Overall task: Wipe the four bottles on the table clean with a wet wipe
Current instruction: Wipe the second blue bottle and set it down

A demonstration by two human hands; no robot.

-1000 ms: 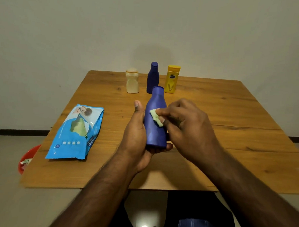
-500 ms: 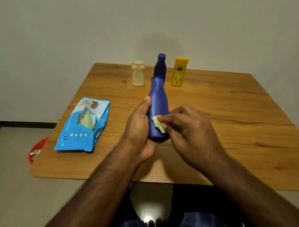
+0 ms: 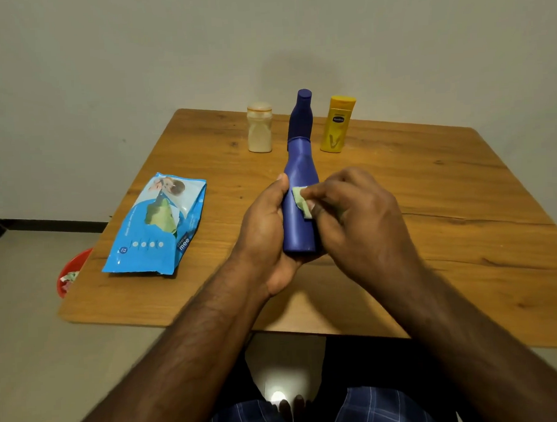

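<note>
Wiping is the step in hand: the left hand (image 3: 268, 224) is clamped round the blue bottle (image 3: 299, 206) above the bench (image 3: 430, 204), the right hand (image 3: 350, 214) pinches the wet wipe (image 3: 300, 202) on its flank, and turning the bottle likely follows.

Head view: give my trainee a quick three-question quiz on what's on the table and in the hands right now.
1. True or false: the left hand holds the big blue bottle.
2. The right hand presses what on it? A sponge; B wipe; C brush.
3. How many bottles stand at the table's far edge?

Key: 1 true. 2 B. 3 three: cream bottle, small blue bottle, yellow bottle.
</note>
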